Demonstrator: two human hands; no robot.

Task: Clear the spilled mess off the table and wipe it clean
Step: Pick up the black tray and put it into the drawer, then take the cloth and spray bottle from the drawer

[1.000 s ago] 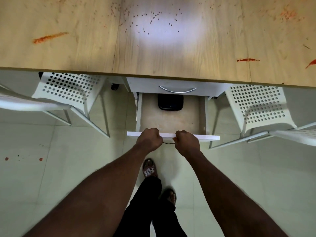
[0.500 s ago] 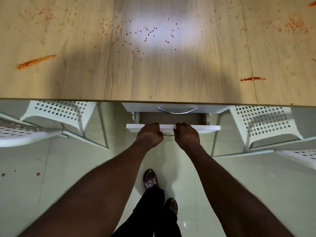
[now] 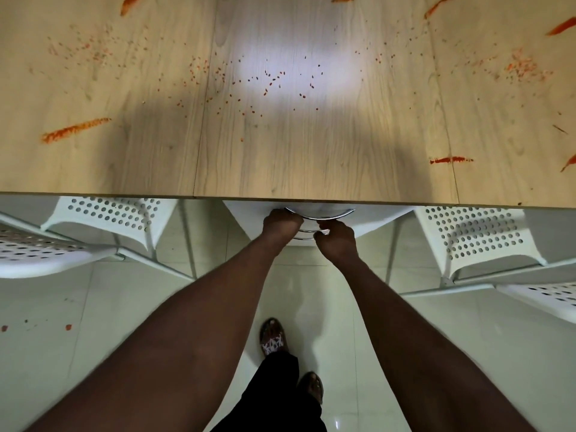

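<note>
Pale glossy tiled floor [image 3: 467,353]; white perforated chairs [image 3: 477,238] either side

You find nothing to read here: no text, label, brand, number or sign shows legibly on anything in view.
</note>
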